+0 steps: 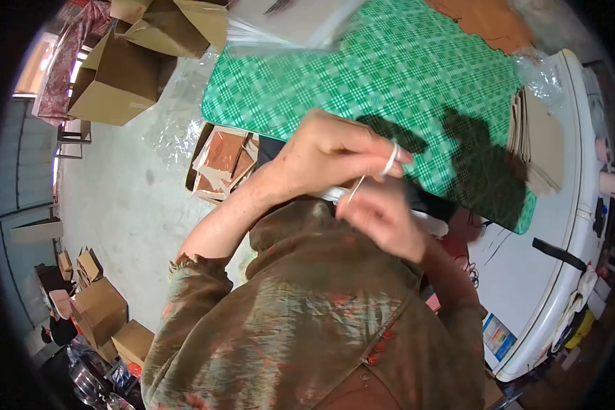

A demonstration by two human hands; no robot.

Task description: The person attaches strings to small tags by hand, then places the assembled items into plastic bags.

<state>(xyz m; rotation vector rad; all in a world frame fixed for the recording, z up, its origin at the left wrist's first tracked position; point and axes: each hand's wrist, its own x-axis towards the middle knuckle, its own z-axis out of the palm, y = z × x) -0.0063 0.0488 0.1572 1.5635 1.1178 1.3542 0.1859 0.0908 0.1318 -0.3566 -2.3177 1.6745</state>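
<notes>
Above the near edge of the green plaid table covering, my left hand (pixel 328 152) pinches its fingers together, with a white cord (pixel 391 160) looped around the fingertips. A thin stretch of the cord runs down from there to my right hand (pixel 384 222). My right hand is smeared by motion just below and right of the left one; its fingers look curled on the cord. Both hands are in front of my torso, and their shadows fall on the table covering (pixel 301 82).
Clear plastic sheets or bags (pixel 287 24) lie at the table's far left. Flat grey-brown cardboard pieces (pixel 543 140) are stacked on the right, beside a white surface (pixel 526 273). An open box (pixel 201 154) holds brown scraps. Cardboard boxes (pixel 119 78) stand on the floor at left.
</notes>
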